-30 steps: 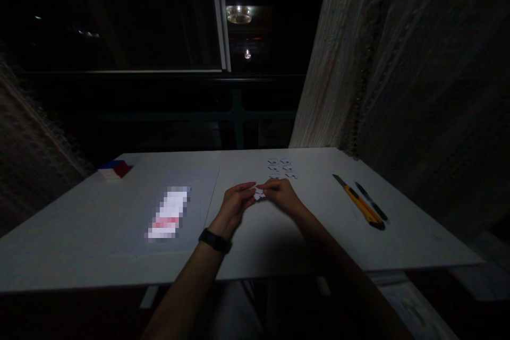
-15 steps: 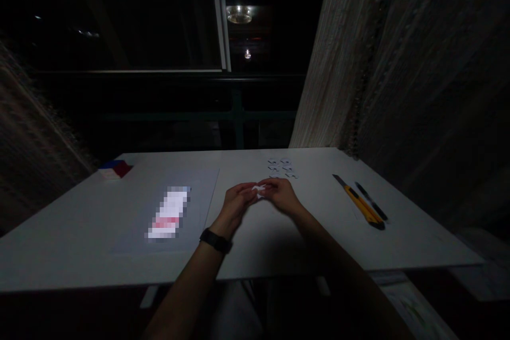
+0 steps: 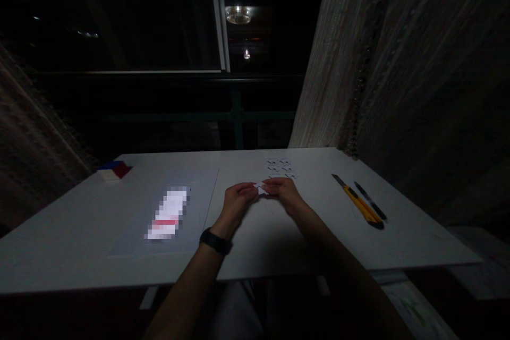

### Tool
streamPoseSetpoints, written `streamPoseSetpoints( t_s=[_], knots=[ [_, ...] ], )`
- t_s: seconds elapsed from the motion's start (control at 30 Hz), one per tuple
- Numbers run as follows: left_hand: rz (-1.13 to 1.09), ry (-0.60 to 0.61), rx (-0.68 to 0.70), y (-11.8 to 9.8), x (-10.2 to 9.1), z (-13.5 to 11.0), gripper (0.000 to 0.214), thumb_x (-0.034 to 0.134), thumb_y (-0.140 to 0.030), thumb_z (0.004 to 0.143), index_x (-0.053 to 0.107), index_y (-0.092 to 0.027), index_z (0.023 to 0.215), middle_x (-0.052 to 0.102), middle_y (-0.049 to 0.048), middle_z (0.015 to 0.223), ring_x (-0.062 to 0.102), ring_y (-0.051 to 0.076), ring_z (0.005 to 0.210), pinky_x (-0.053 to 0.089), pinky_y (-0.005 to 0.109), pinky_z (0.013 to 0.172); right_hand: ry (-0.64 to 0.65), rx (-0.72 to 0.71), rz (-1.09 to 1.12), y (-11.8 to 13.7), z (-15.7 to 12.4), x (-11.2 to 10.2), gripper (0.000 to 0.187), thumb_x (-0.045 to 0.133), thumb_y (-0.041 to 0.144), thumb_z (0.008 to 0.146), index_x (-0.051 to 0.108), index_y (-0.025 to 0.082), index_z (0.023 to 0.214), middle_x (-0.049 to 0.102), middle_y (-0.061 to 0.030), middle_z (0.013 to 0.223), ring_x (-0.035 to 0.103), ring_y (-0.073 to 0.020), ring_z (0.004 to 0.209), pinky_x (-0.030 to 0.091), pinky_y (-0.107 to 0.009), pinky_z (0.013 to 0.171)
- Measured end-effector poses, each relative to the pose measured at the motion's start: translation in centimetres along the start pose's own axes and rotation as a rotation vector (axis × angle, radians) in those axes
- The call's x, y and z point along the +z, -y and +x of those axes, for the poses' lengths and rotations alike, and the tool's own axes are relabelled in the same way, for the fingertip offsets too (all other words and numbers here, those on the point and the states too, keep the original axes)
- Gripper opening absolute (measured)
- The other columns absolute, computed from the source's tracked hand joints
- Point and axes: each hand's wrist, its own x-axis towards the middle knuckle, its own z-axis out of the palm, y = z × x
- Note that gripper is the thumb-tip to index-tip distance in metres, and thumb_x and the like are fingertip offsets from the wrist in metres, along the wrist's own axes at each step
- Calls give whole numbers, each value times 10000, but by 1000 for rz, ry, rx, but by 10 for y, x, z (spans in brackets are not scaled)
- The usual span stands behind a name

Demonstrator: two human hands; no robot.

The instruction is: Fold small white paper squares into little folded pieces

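Observation:
Between my two hands is a small piece of white paper [image 3: 261, 189], held just above the middle of the white table. My left hand [image 3: 237, 200], with a dark band at its wrist, pinches the paper's left side. On the other side, my right hand [image 3: 283, 191] grips it with thumb and fingers. The paper looks folded or cut, but its exact shape is partly hidden by the fingers. Just beyond my hands lie several small white paper pieces [image 3: 279, 166] with dark marks, set out in rows.
A yellow box cutter [image 3: 363, 205] with its blade out lies at the right, beside a dark pen [image 3: 370, 201]. On the left, a lit phone [image 3: 169, 213], blurred out, rests on a large sheet [image 3: 207, 191]. A multicoloured cube [image 3: 113, 170] sits at the table's far left.
The white paper between my fingers shows a little wider and flatter now. Both hands stay in nearly the same place, still gripping it.

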Motion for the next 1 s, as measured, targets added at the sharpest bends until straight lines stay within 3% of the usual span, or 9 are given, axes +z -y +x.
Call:
streamPoseSetpoints(
  t_s=[0.33,0.57,0.67,0.77,1.0],
  knots=[
    [4,-24,-16,-2,0,-2,256,720,-118,566,658,-76,810,672,96,730,618,136,632,501,237,626,60,44,-6,2,-3,0,227,763,208,453,691,135,655,654,-31,592,588,-128,554,496,-269,571],
    [19,47,-32,-2,2,-3,347,772,-187,527,665,-73,836,676,109,756,622,162,659,494,278,664,-14,15,-32,1,-2,2,223,765,185,396,656,133,584,600,-1,472,534,-103,448,442,-234,462],
    [92,49,21,0,2,-1,335,775,-265,542,681,-78,804,675,99,723,604,149,635,466,259,631,26,-54,-79,-1,-2,4,250,758,211,410,637,138,616,554,33,427,495,-83,409,395,-215,428],
    [243,-23,115,3,1,2,233,741,-280,579,691,-95,712,657,66,639,565,129,575,425,237,574,67,-131,-150,-4,-3,6,303,763,229,425,616,142,675,537,54,432,468,-73,397,365,-210,417],
    [532,-130,352,6,-6,9,106,647,-257,644,658,-153,632,573,-4,533,485,114,521,347,218,524,127,-203,-222,-9,-4,10,365,774,303,459,595,149,737,560,49,499,512,-90,465,405,-235,487]
  ],
)
